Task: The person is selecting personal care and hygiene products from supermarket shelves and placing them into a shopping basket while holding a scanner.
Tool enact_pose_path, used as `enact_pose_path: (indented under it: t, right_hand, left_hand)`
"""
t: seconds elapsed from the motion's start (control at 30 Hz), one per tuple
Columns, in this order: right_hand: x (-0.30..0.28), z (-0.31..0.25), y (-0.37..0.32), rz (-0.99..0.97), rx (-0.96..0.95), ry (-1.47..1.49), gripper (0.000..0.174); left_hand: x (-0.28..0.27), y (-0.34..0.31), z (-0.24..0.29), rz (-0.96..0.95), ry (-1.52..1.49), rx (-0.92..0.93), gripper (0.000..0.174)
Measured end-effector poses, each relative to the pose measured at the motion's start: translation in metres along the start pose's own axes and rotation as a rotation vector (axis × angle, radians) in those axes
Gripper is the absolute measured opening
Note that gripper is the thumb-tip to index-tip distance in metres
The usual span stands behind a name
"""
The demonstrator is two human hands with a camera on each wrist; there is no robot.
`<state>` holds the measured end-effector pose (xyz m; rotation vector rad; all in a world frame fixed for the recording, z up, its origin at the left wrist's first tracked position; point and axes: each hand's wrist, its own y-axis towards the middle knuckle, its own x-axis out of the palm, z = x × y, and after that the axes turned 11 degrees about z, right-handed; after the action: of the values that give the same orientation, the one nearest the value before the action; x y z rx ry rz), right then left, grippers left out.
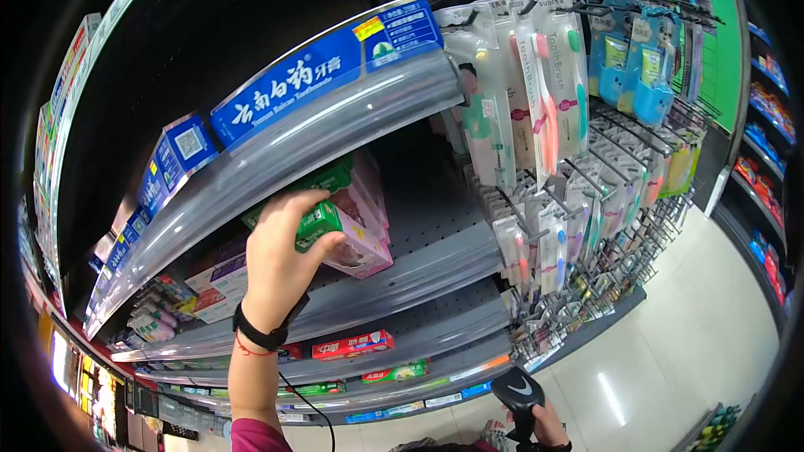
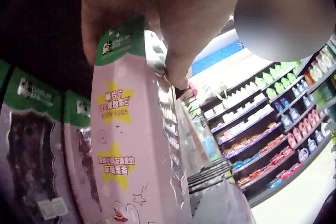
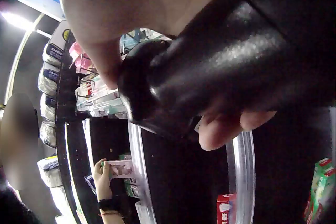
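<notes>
Pink-and-green box [image 1: 358,249] held in the left grip [image 1: 280,255], at the front of the middle shelf [image 1: 444,251], beneath the front edge of the upper shelf [image 1: 335,113]. Left grip spread only as far as the box is wide, thumb on one side and fingers on the other, around the green top end. Upright in the left wrist view, with yellow stars and lettering down the pink face; impossible to tell whether lifted or touching the shelf at its base. Close behind and beside, similar pink-and-green boxes [image 2: 34,145] in a row.

At the left wrist, a dark band [image 1: 270,336] and a thin red string [image 1: 251,351]. Right grip [image 1: 549,425] curled round the handle of a black handheld scanner [image 1: 517,392], fingers closed on it, well apart from the box.

Above, on the upper shelf, blue toothpaste boxes [image 1: 327,67] along the front. To the right, packaged toothbrushes [image 1: 548,88] hanging on metal hooks, with blue cup-shaped packs [image 1: 653,103] farther over. Lower down, a red box [image 1: 353,345] and a green-and-red box [image 1: 395,371] lying on the lower shelves. Beyond, pale shiny floor [image 1: 636,343] and another stocked shelf unit [image 1: 760,142] at the far right.
</notes>
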<state>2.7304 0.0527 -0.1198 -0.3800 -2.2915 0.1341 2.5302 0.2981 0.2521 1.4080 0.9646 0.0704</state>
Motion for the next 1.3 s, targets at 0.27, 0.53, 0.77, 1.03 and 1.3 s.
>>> enact_pose_path:
  t: [0.27, 0.53, 0.77, 1.03, 1.3]
  right_hand:
    - [-0.023, -0.010, 0.029, 0.012, 0.173, -0.049, 0.068]
    - [-0.013, -0.024, 0.056, -0.055, 0.133, 0.027, 0.083]
    - [-0.012, -0.014, 0.068, -0.115, 0.169, 0.032, 0.085]
    - [0.002, -0.009, 0.071, -0.115, 0.184, -0.034, 0.086]
    - [0.052, 0.028, 0.049, -0.237, 0.311, -0.227, 0.086]
  left_hand:
    - [0.014, -0.005, 0.008, -0.025, 0.340, 0.074, 0.082]
    - [0.036, -0.017, -0.006, -0.106, 0.312, -0.060, 0.099]
    - [0.041, -0.016, -0.002, -0.107, 0.417, -0.098, 0.100]
    - [0.028, -0.028, 0.000, -0.058, 0.354, -0.091, 0.088]
    - [-0.102, -0.065, 0.012, 0.040, -0.965, -0.539, 0.050]
